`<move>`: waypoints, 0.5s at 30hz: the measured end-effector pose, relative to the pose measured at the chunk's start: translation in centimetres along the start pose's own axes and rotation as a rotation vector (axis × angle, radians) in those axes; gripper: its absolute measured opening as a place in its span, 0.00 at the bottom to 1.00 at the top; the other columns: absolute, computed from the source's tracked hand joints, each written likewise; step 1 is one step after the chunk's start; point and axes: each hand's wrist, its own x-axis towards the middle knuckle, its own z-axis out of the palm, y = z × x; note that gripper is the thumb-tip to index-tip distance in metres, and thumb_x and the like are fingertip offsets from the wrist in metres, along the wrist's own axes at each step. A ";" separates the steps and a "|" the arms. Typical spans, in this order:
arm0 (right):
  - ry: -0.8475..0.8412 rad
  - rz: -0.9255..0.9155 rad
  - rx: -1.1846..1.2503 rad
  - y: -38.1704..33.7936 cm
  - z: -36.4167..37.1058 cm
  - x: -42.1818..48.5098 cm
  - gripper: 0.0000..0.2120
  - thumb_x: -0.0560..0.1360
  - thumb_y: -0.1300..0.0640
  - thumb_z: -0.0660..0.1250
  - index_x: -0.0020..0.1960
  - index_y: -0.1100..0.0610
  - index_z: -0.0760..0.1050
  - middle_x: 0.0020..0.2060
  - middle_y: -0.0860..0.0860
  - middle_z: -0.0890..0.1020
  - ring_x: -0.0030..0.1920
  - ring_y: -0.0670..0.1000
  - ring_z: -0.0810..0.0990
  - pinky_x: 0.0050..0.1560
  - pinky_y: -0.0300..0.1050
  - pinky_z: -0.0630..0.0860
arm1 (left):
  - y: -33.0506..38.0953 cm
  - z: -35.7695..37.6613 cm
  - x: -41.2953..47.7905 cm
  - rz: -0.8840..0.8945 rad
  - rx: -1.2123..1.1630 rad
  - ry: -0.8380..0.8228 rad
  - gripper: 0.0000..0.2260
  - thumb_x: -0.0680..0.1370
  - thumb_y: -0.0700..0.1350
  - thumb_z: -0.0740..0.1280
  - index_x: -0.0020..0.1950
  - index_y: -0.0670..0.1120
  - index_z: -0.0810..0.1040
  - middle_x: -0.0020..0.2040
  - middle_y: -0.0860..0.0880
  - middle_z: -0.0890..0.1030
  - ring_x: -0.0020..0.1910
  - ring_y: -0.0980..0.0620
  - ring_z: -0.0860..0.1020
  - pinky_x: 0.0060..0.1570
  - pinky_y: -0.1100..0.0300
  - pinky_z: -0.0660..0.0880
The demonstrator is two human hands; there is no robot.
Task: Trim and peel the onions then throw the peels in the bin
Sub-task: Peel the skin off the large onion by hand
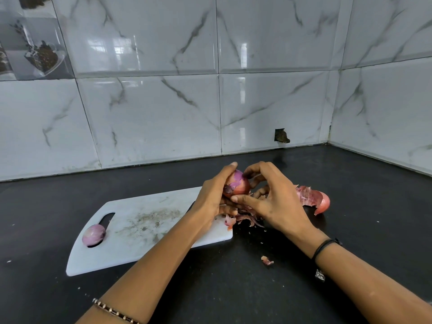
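Head view: left hand (210, 199) and right hand (277, 198) half-cover onion (238, 185).

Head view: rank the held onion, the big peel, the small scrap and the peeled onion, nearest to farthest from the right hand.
1. held onion: in the right hand grip.
2. big peel: just right of the hand.
3. small scrap: on the counter, nearer the person.
4. peeled onion: far left, at the board handle.
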 end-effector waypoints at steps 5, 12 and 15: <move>-0.014 0.006 0.010 0.2 0.0 0.0 0.23 0.69 0.50 0.80 0.60 0.48 0.75 0.55 0.42 0.76 0.54 0.42 0.78 0.48 0.35 0.78 | 0.1 -0.3 -0.1 -0.037 0.039 -0.036 0.30 0.78 0.69 0.61 0.52 0.43 0.85 0.52 0.33 0.84 0.40 0.42 0.79 0.32 0.58 0.75; -0.030 0.195 0.185 0.6 0.2 0.1 0.27 0.70 0.50 0.81 0.64 0.48 0.73 0.55 0.46 0.81 0.47 0.45 0.85 0.47 0.41 0.83 | 0.8 -0.9 -0.4 -0.087 -0.150 -0.090 0.21 0.82 0.54 0.59 0.58 0.37 0.79 0.39 0.39 0.83 0.30 0.46 0.79 0.27 0.58 0.76; -0.046 0.253 0.223 0.7 0.0 0.2 0.28 0.69 0.50 0.81 0.65 0.49 0.72 0.55 0.46 0.81 0.46 0.46 0.86 0.48 0.43 0.84 | 1.1 -1.1 -0.6 -0.106 -0.211 -0.097 0.17 0.81 0.49 0.58 0.54 0.36 0.77 0.37 0.39 0.83 0.31 0.44 0.82 0.30 0.55 0.80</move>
